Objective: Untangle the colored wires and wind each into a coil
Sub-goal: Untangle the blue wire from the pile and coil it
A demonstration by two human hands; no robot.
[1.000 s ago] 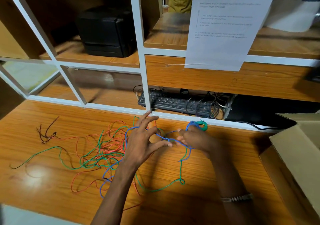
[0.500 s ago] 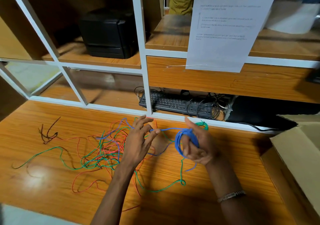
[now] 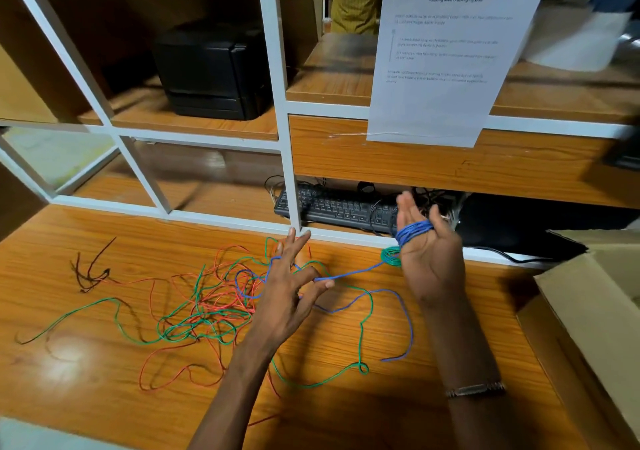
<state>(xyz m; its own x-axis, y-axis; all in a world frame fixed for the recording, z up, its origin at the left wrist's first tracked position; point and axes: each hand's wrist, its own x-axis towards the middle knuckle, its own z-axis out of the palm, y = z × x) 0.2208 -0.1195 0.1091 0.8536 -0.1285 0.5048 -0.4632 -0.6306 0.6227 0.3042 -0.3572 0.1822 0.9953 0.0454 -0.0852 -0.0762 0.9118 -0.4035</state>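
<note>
Mid-wind on blue wire (image 3: 349, 274): turns wrapped round straight fingers of right hand (image 3: 427, 255); left hand (image 3: 289, 288) pinches feed strand. Next: free blue from tangle (image 3: 207, 304), another wrap.

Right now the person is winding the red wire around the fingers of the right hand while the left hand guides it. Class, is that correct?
Not quite: the wire wound around the right hand is the blue wire, not red, as the head view shows. The left hand does guide it, as stated.
</note>
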